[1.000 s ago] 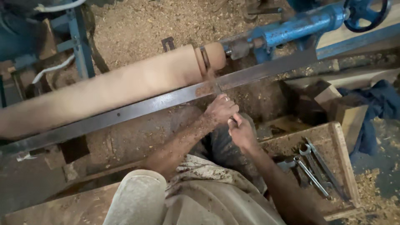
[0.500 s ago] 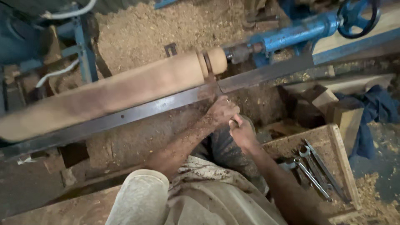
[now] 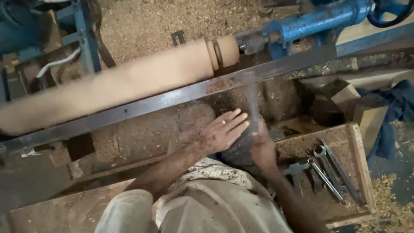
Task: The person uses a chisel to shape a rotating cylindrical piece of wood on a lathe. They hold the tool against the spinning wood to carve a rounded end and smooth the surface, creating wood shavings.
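Pale tan wooden cylinder (image 3: 129, 80); behind its grooved end a blue lathe tailstock (image 3: 319, 19); below it a dark grey steel rail (image 3: 172, 99), silvery wrenches (image 3: 325, 172), dark blue cloth (image 3: 394, 116)

No packages, labels, signs or screens show anywhere in this view.
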